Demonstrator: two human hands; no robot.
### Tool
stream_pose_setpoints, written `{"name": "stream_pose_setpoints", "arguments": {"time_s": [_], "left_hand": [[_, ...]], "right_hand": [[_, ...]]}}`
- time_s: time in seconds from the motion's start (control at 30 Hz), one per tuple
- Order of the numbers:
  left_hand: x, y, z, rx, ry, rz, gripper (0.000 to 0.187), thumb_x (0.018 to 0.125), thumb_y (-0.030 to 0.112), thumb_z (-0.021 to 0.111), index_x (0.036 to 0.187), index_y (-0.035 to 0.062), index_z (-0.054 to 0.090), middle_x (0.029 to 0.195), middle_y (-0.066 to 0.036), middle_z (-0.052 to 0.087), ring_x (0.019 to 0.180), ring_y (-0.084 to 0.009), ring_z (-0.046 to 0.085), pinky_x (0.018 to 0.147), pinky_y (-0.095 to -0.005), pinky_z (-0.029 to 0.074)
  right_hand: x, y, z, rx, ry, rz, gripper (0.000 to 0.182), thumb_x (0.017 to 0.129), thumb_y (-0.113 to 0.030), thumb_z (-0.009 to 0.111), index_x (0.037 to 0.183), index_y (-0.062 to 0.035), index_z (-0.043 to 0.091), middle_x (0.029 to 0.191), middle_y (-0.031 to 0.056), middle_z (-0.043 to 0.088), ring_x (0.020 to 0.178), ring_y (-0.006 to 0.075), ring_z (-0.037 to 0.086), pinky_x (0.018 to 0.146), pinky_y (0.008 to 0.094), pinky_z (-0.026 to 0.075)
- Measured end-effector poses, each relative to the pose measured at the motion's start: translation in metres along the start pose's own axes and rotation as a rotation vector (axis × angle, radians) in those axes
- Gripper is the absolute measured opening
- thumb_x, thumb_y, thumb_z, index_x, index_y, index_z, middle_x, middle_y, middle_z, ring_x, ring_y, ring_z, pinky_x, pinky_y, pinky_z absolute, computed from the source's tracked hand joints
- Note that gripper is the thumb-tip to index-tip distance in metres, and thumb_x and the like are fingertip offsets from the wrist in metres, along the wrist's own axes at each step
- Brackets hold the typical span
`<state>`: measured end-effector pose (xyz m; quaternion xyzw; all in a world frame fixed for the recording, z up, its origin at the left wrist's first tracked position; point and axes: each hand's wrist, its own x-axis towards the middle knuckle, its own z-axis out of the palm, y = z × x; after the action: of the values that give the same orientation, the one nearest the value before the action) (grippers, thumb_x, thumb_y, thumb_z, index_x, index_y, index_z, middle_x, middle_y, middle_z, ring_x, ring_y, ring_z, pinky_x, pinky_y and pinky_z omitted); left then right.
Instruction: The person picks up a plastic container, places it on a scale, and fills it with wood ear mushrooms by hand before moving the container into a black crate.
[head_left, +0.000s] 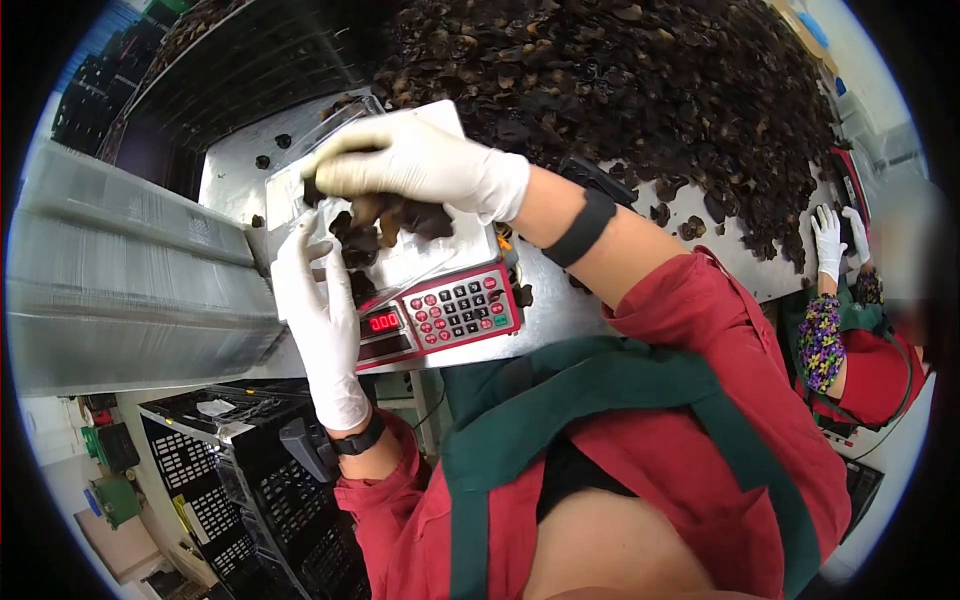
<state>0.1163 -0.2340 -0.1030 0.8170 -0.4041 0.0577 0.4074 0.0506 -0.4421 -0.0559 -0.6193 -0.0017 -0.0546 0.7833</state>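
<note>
A red-framed digital scale (pixel 461 312) with a white platform lies in front of me, its display at 0.00. Over the platform is a clear plastic tray (pixel 425 272), with dark wood ear mushrooms (pixel 385 222) in it. My left hand (pixel 322 300), in a white glove, grips the tray's near left side, fingers bent around the edge. Above the tray my right hand (pixel 405 160), also gloved, reaches across from the right. Its fingers are curled down on dark mushroom pieces, and its fingertips are close to my left hand's.
A large heap of wood ear mushrooms (pixel 610 85) covers the back of the metal table (pixel 560 320). Tall stacks of clear plastic trays (pixel 140 270) stand at left. Black crates (pixel 270 480) are below. At far right, a co-worker's gloved hands (pixel 828 240) are at the table.
</note>
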Motion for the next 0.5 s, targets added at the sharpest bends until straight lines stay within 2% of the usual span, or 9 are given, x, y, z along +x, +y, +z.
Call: {"name": "stream_pose_setpoints", "arguments": {"time_s": [0.07,0.1,0.13,0.23,0.27,0.3,0.33,0.4,0.5], "left_hand": [[-0.002,0.008,-0.002,-0.192,0.096,-0.154,0.040,0.097,0.000,0.050,0.137,0.0038,0.052,0.123,-0.013,0.061,0.101,-0.0226,0.062,0.091,-0.0353,0.048],[-0.001,0.011,-0.005,-0.163,0.114,-0.113,0.042,0.097,-0.002,0.045,0.138,0.0029,0.051,0.126,-0.013,0.060,0.106,-0.0221,0.061,0.092,-0.0345,0.048],[-0.003,0.008,-0.008,-0.159,0.117,-0.116,0.042,0.097,-0.002,0.045,0.138,0.0029,0.051,0.126,-0.013,0.060,0.106,-0.0221,0.061,0.092,-0.0345,0.048],[-0.010,-0.001,-0.010,-0.172,0.112,-0.115,0.045,0.095,-0.005,0.042,0.139,0.0025,0.050,0.132,-0.014,0.058,0.111,-0.0234,0.060,0.095,-0.0345,0.047],[-0.012,-0.002,-0.010,-0.170,0.115,-0.123,0.045,0.095,-0.005,0.042,0.139,0.0025,0.050,0.132,-0.014,0.058,0.111,-0.0234,0.060,0.095,-0.0345,0.047],[-0.013,-0.003,-0.010,-0.189,0.122,-0.117,0.045,0.095,-0.005,0.042,0.139,0.0022,0.050,0.132,-0.014,0.057,0.111,-0.0235,0.060,0.096,-0.0347,0.047],[-0.013,-0.004,-0.010,-0.208,0.131,-0.109,0.045,0.095,-0.006,0.042,0.138,0.0020,0.050,0.133,-0.014,0.057,0.111,-0.0237,0.060,0.096,-0.0350,0.046],[-0.011,-0.009,-0.009,-0.196,0.143,-0.098,0.045,0.094,-0.006,0.042,0.137,0.0016,0.052,0.131,-0.014,0.058,0.111,-0.0234,0.060,0.097,-0.0359,0.047],[-0.006,-0.013,-0.008,-0.123,0.168,-0.087,0.044,0.093,-0.006,0.043,0.136,0.0014,0.053,0.129,-0.015,0.059,0.114,-0.0234,0.060,0.099,-0.0366,0.046]], "right_hand": [[0.016,0.025,0.002,-0.416,-0.193,-0.257,0.032,0.092,-0.034,0.070,0.109,-0.0063,0.073,0.092,0.0092,0.072,0.089,0.0178,0.068,0.079,0.0329,0.054],[0.016,0.033,0.001,-0.655,-0.277,-0.198,0.036,0.096,-0.034,0.063,0.116,-0.0054,0.071,0.114,0.0125,0.065,0.112,0.0234,0.060,0.099,0.0369,0.046],[0.017,0.037,0.003,-0.763,-0.328,-0.215,0.036,0.100,-0.034,0.058,0.119,-0.0059,0.070,0.123,0.0150,0.061,0.117,0.0264,0.056,0.103,0.0378,0.043],[0.011,0.039,0.003,-0.805,-0.249,-0.286,0.044,0.104,-0.033,0.050,0.138,-0.0058,0.055,0.134,0.0168,0.057,0.126,0.0295,0.053,0.108,0.0382,0.040],[0.006,0.031,0.004,-0.790,-0.194,-0.284,0.047,0.105,-0.033,0.048,0.144,-0.0059,0.048,0.139,0.0174,0.055,0.129,0.0301,0.051,0.111,0.0379,0.038],[0.002,0.016,0.002,-0.717,-0.240,-0.211,0.050,0.106,-0.033,0.046,0.148,-0.0063,0.041,0.144,0.0174,0.051,0.134,0.0299,0.047,0.113,0.0373,0.036],[0.002,0.018,-0.002,-0.729,-0.186,-0.229,0.048,0.107,-0.030,0.045,0.149,-0.0073,0.041,0.142,0.0164,0.053,0.130,0.0278,0.050,0.110,0.0358,0.039],[-0.001,0.016,-0.007,-0.665,-0.158,-0.327,0.043,0.105,-0.035,0.046,0.141,-0.0116,0.051,0.125,0.0188,0.063,0.118,0.0355,0.059,0.102,0.0404,0.045],[-0.002,0.022,-0.016,-0.669,-0.138,-0.316,0.039,0.104,-0.029,0.047,0.135,-0.0077,0.057,0.122,0.0181,0.065,0.113,0.0328,0.061,0.101,0.0380,0.046]]}}
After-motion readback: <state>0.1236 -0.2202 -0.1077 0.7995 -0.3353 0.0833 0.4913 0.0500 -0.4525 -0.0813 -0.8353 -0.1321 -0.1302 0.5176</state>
